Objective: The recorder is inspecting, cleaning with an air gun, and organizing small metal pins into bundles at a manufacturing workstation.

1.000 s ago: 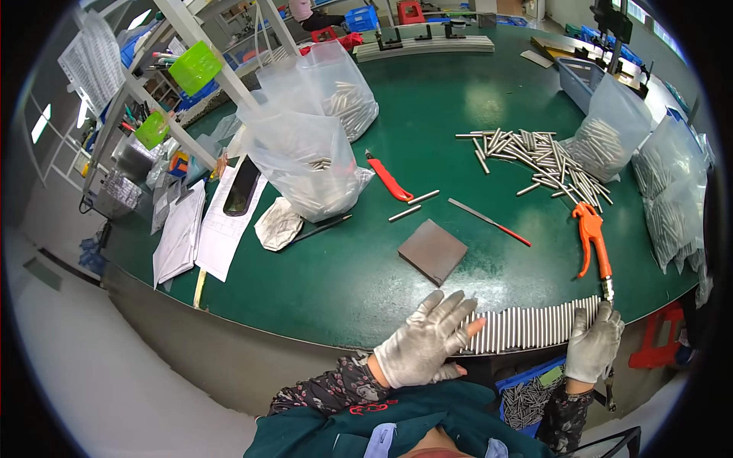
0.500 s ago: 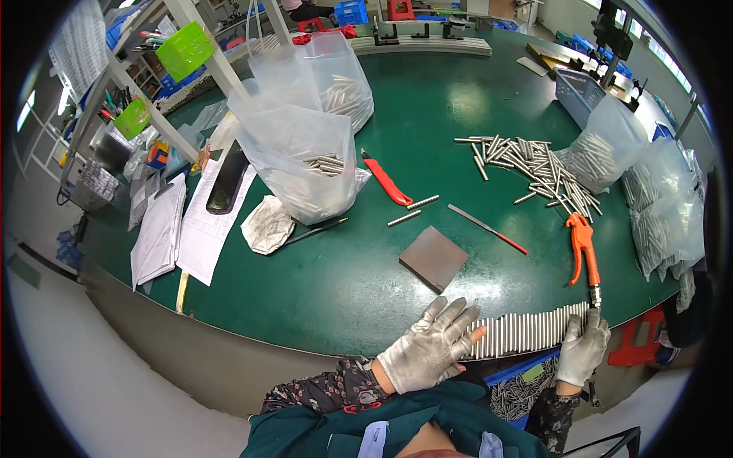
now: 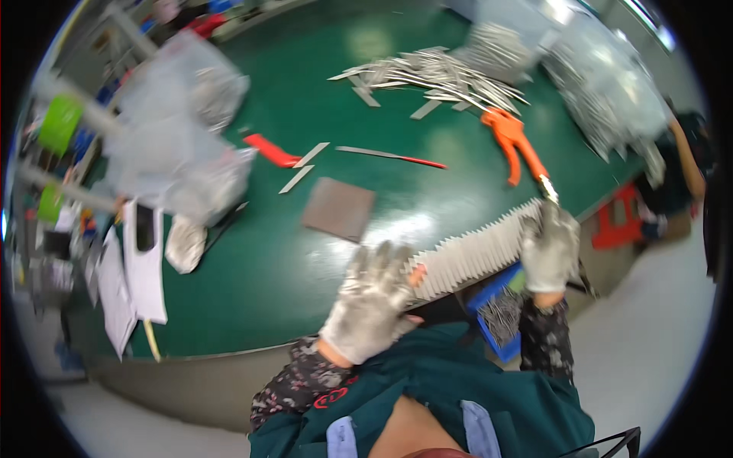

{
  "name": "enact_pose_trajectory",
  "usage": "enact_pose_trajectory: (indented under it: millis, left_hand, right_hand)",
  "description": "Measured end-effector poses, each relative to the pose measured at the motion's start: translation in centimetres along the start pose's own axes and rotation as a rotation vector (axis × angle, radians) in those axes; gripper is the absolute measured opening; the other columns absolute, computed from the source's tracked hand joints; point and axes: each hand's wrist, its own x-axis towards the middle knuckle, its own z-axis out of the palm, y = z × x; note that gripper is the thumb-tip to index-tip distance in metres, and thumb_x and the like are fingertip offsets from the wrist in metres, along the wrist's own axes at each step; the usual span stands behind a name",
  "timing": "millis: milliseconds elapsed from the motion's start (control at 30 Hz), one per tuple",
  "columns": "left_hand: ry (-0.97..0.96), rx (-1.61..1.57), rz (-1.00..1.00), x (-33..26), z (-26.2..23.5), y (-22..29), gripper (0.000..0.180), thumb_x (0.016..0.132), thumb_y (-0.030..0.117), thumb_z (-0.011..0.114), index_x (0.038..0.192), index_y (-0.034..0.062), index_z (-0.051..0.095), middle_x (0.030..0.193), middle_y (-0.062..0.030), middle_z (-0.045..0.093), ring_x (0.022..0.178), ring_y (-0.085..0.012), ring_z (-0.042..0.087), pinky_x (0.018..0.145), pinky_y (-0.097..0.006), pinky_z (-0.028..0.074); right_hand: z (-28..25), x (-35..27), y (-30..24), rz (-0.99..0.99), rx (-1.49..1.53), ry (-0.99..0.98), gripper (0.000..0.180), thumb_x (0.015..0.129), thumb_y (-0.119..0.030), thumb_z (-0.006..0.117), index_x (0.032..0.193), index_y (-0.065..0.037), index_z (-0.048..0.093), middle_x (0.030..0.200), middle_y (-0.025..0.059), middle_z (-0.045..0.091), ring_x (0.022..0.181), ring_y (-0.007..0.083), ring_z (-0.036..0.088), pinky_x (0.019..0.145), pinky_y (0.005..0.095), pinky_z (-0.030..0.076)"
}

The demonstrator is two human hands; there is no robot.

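A: Largest thing in view?
B: A smooth green surface (image 3: 259,290), spread across the middle of the frame. Next, a cluster of translucent plastic bags (image 3: 179,164) at upper left and rod-filled clear plastic bags (image 3: 603,84) at upper right.
A: Then?
B: A loose heap of silvery metal rods (image 3: 435,80), upper centre. After that, a side-by-side row of slim pale metal rods (image 3: 477,248), right of centre, along the near edge, between both hands.
A: And the hands?
B: Left hand (image 3: 366,305), in a smudged whitish glove, fingers slightly apart, at the row's left end. Right hand (image 3: 551,248), gloved alike, at the right end; blurred, fingers clamped or merely resting impossible to tell.
A: Smaller?
B: An orange air gun (image 3: 505,133) above the right hand, a blue box of small metal parts (image 3: 509,353) below the row, a brown square block (image 3: 340,208) near centre.
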Motion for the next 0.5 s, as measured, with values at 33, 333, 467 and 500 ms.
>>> enact_pose_trajectory:
  millis: [33,333,467,500]
  left_hand:
    - [0.008,-0.007,0.006,0.1,0.0,-0.1,0.079,0.065,0.042,0.067,0.131,0.01,0.039,0.138,-0.0167,0.033,0.129,-0.0343,0.028,0.108,-0.049,0.015]
    - [0.255,-0.006,0.083,-0.9,1.5,-0.6,0.07,0.08,0.052,0.049,0.135,0.0107,0.033,0.132,-0.02,0.038,0.12,-0.0385,0.039,0.102,-0.052,0.025]
    - [0.138,0.067,0.089,-2.0,1.9,-0.3,0.073,0.079,0.052,0.05,0.137,0.0128,0.031,0.132,-0.0206,0.038,0.121,-0.0389,0.038,0.103,-0.052,0.025]
    - [0.109,0.115,0.072,-2.2,1.9,0.0,0.074,0.077,0.05,0.053,0.137,0.0131,0.03,0.133,-0.0215,0.037,0.122,-0.0398,0.037,0.102,-0.052,0.025]
  right_hand:
    - [-0.2,0.4,-0.3,-0.008,-0.021,0.004,0.038,0.072,-0.022,0.062,0.105,-0.002,0.057,0.101,0.0212,0.058,0.09,0.0351,0.055,0.081,0.0429,0.044]
    - [-2.6,-2.3,2.0,-0.315,0.319,-0.026,0.046,0.08,-0.037,0.053,0.108,-0.001,0.056,0.115,0.0192,0.054,0.113,0.0332,0.048,0.095,0.0447,0.035]
    - [-1.4,-3.8,0.4,-0.501,0.305,-0.282,0.062,0.08,-0.05,0.052,0.119,-0.003,0.05,0.128,0.0221,0.044,0.125,0.0348,0.037,0.107,0.046,0.02]
    - [-1.2,-4.0,0.1,-0.471,0.342,-0.265,0.063,0.08,-0.05,0.052,0.121,-0.003,0.049,0.129,0.022,0.043,0.125,0.035,0.036,0.107,0.0462,0.019]
